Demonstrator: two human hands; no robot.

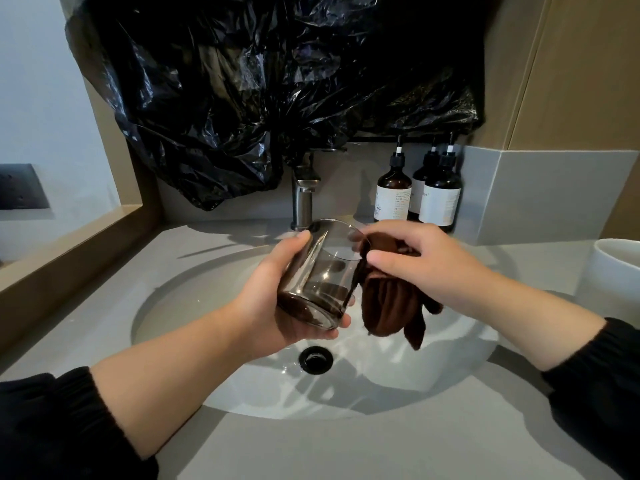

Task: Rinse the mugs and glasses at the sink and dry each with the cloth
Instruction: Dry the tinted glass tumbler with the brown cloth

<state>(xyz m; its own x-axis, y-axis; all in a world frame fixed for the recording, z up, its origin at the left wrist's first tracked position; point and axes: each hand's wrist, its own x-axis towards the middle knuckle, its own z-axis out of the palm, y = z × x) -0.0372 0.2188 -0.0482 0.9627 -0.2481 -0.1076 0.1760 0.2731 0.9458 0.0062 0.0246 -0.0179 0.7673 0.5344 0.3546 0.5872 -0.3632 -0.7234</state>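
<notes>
The left forearm [166,386] reaches in from the near left of the drain [316,357]. Its hand [273,306] is just above and left of the drain, cupped round a tilted glass [322,271], thumb along the upper side and fingertips curled under the base. The right forearm [519,317] comes in from the drain's right, and the right hand [426,265], palm down, grips a bunched dark cloth [391,306] at the glass's rim.

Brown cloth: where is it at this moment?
Head view, just right of centre: the brown cloth hangs from the right hand over the sink, against the rim of the glass the left hand holds.
</notes>
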